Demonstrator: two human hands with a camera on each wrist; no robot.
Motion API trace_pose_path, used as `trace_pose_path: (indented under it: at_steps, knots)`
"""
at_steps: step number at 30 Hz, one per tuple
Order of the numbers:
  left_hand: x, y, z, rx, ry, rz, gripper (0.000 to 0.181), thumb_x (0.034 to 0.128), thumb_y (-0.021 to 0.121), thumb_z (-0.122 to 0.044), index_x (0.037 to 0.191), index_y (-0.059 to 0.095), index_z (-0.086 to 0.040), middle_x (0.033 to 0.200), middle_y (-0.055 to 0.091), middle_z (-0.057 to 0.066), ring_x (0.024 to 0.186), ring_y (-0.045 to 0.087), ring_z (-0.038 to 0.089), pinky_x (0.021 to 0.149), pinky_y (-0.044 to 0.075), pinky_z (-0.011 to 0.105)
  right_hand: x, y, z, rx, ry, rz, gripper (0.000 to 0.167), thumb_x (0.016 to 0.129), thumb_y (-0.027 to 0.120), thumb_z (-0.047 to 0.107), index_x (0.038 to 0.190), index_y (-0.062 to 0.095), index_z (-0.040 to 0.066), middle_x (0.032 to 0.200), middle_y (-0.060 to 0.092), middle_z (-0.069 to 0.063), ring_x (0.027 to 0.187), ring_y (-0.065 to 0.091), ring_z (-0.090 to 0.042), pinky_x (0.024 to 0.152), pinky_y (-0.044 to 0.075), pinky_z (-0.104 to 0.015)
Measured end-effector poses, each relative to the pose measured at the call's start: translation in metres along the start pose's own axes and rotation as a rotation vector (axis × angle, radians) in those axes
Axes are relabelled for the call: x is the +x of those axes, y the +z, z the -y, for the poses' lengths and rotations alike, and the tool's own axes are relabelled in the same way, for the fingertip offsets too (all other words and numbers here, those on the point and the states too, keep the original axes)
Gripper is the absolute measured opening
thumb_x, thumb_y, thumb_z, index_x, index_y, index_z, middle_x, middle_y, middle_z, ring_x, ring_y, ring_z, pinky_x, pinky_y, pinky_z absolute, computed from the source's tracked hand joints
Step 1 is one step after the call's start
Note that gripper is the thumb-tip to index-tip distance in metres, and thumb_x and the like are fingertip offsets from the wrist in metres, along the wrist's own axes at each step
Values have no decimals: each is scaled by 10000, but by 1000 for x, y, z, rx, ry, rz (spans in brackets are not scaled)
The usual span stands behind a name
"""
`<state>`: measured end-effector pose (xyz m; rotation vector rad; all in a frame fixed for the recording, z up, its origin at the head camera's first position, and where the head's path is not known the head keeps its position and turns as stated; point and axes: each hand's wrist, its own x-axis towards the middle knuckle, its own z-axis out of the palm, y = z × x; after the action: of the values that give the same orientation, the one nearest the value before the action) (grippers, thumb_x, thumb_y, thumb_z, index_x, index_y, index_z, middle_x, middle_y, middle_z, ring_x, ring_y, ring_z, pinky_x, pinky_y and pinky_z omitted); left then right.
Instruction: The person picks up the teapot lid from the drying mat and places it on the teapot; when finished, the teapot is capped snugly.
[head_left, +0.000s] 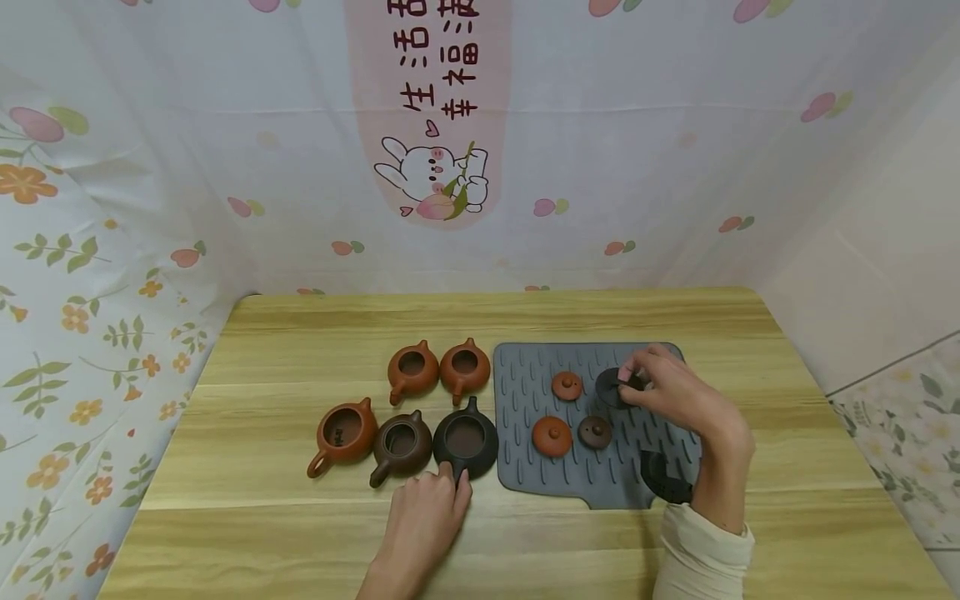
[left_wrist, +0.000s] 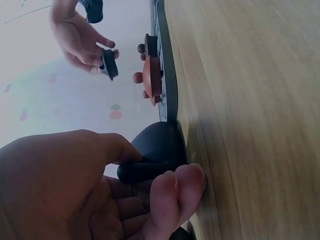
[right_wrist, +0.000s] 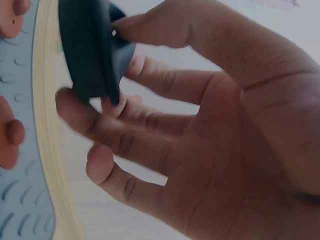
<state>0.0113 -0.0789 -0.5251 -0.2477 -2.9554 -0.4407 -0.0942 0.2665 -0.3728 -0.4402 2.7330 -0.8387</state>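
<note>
At the front of the table my left hand [head_left: 426, 515] grips the handle of a black teapot [head_left: 486, 454]. The left wrist view shows the thumb against that handle [left_wrist: 137, 172] and curled fingers beside it. The pot stands upright, its opening uncovered. My right hand [head_left: 678, 392] pinches a black teapot lid [head_left: 610, 388] by its knob, held raised over the grey mat [head_left: 517, 367]. In the right wrist view the lid [right_wrist: 82, 50] is tilted on edge, thumb at the knob and a fingertip touching its rim.
Left of the black pot stand a dark brown teapot [head_left: 415, 458] and reddish teapots [head_left: 347, 452], [head_left: 416, 382], [head_left: 465, 382], all lidless. On the mat lie two reddish lids [head_left: 551, 446], [head_left: 567, 394] and a brown lid [head_left: 601, 442]. A patterned curtain [head_left: 300, 167] hangs behind the table.
</note>
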Motion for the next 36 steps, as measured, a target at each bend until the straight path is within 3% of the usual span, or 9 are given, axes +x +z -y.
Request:
trace_pose_path:
  at_steps: [7,11,22,29,36]
  knots:
    - [0,4,2,11,-11,16,357,1015,718,-343,791,650,-73,612,621,100,512,628,315,457,448,426,9,6,-1,110,-100,18,63,1047,739,68,1057,679,55,1182,537,-123,1019,517,-235,841,473,-355]
    - [0,2,2,14,-15,17,359,1017,714,-347,792,647,-76,610,619,97,503,617,306,454,439,421,11,7,0,97,-131,10,58,1033,756,56,1050,710,86,1165,532,-92,1056,480,-241,859,444,-365]
    - [0,3,2,8,-11,20,347,1019,708,-338,802,653,-73,612,627,104,498,611,311,453,436,425,24,13,9,71,-194,60,101,1023,769,61,1090,700,29,992,596,-52,853,483,-167,746,420,-314]
    - [0,2,1,1,-6,15,372,1053,658,-343,821,661,-53,629,645,121,509,621,324,458,442,438,32,22,23,63,-205,106,102,1030,762,79,1098,691,48,1074,644,-57,951,560,-210,838,506,-376]
    - [1,4,1,15,-11,27,350,1021,709,-342,799,648,-78,614,628,98,495,604,298,449,426,416,43,37,43,56,-269,172,64,1021,741,34,1059,693,52,1021,596,-43,903,506,-168,800,462,-322]
